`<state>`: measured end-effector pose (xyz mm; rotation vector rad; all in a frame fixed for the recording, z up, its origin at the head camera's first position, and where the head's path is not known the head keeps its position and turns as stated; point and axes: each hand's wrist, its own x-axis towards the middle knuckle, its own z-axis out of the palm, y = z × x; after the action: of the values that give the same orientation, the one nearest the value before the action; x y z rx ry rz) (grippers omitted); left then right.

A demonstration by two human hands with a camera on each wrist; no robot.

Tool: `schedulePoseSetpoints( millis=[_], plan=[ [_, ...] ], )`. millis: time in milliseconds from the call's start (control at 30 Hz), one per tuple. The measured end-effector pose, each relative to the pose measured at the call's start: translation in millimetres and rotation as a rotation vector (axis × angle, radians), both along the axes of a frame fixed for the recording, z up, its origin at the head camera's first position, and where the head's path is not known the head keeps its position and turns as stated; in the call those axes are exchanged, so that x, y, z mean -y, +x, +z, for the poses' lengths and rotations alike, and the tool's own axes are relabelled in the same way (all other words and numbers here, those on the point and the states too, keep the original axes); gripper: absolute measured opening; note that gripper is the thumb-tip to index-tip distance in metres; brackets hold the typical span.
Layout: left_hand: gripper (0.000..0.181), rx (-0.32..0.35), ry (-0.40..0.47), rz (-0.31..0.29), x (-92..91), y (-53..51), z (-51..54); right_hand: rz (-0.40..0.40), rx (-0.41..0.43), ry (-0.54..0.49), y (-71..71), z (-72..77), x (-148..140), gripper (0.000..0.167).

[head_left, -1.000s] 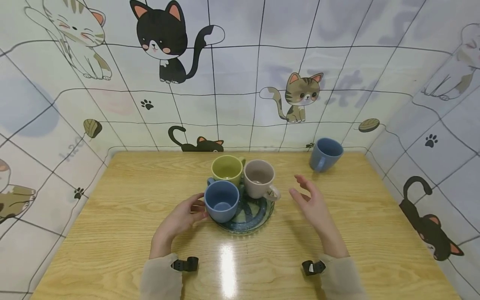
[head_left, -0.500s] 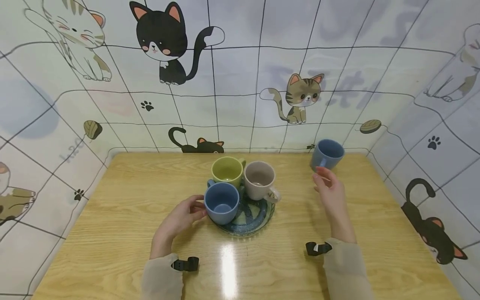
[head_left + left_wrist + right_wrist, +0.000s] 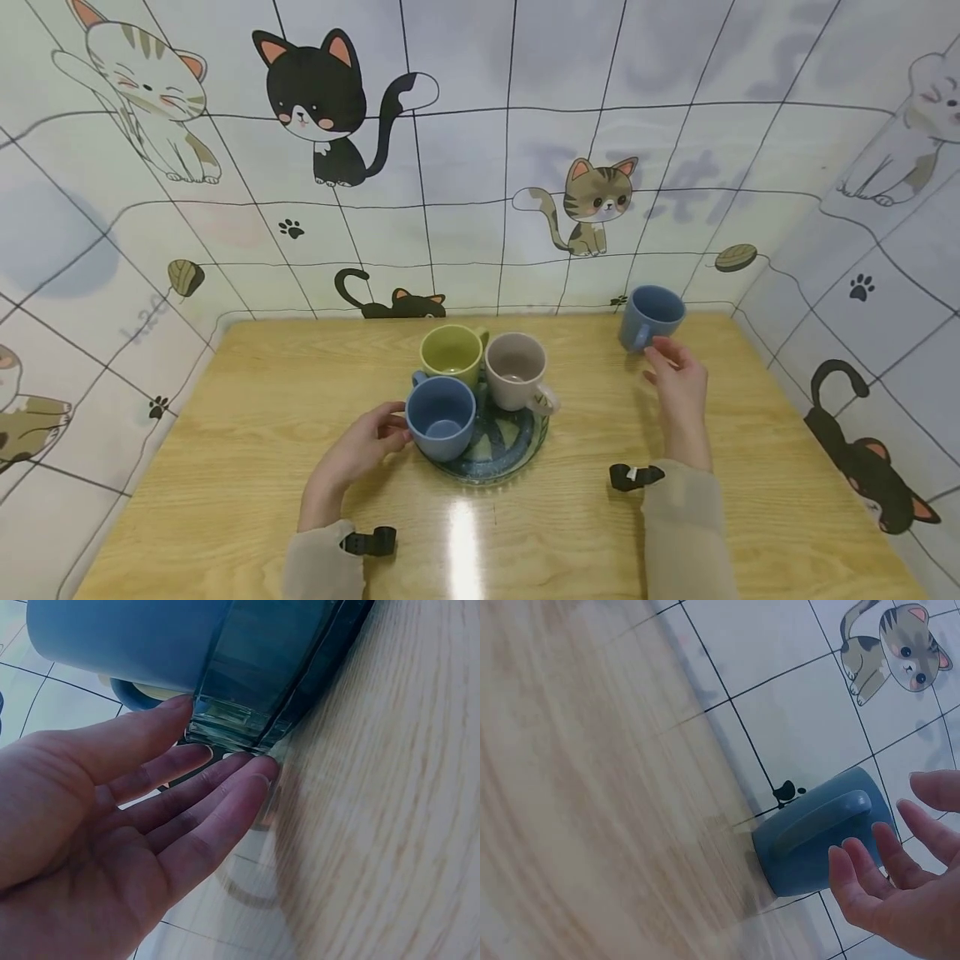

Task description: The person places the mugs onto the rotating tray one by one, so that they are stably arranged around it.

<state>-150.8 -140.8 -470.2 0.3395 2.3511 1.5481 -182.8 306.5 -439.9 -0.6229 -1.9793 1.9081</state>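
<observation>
My left hand (image 3: 360,446) is beside a blue mug (image 3: 442,446) that sits on a round glass plate (image 3: 498,468). In the left wrist view its relaxed fingers (image 3: 214,832) reach the plate's thick rim (image 3: 251,682), and the thumb tip is close under the mug; whether they touch is hard to tell. A green mug (image 3: 452,354) and a pinkish-grey mug (image 3: 513,387) share the plate. Over at the far right, my right hand (image 3: 681,400) is just before a second blue mug (image 3: 651,312). Its handle (image 3: 821,817) faces the loosely bent fingers, which hold nothing.
The wooden table (image 3: 240,417) meets a cat-printed wall covering (image 3: 480,225) at its back edge, close behind the second blue mug. The same covering rises along both sides.
My right hand has moved right and forward, from beside the plate to the second blue mug. The left hand has stayed by the plate. The head view has tilted up slightly.
</observation>
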Motion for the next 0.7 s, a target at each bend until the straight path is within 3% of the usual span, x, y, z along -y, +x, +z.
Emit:
schedulePoseSetpoints(
  millis=[267,333,433,500,567,700],
  plan=[
    [0.046,0.008,-0.003,-0.004,0.7,0.8,-0.5,-0.032,-0.020,-0.095,-17.7,-2.8,-4,0.030],
    [0.046,0.010,-0.008,-0.003,-1.1,3.4,6.4,-0.040,-0.010,-0.108,-22.4,-4.3,-6,0.028],
    [0.046,0.015,-0.008,0.009,-1.8,3.1,6.5,-0.044,0.011,-0.126,-29.5,-7.7,-9,0.024],
    [0.046,0.023,-0.007,0.020,-1.7,2.6,5.3,-0.032,0.034,-0.119,-33.0,-10.1,-11,0.024],
    [0.047,0.024,0.006,0.025,0.2,0.1,-2.9,-0.012,0.060,-0.089,-35.7,-13.3,-12,0.024],
    [0.047,0.021,0.020,0.016,1.2,0.9,-3.3,0.043,0.105,-0.017,-37.2,-19.0,-13,0.027]
  ],
)
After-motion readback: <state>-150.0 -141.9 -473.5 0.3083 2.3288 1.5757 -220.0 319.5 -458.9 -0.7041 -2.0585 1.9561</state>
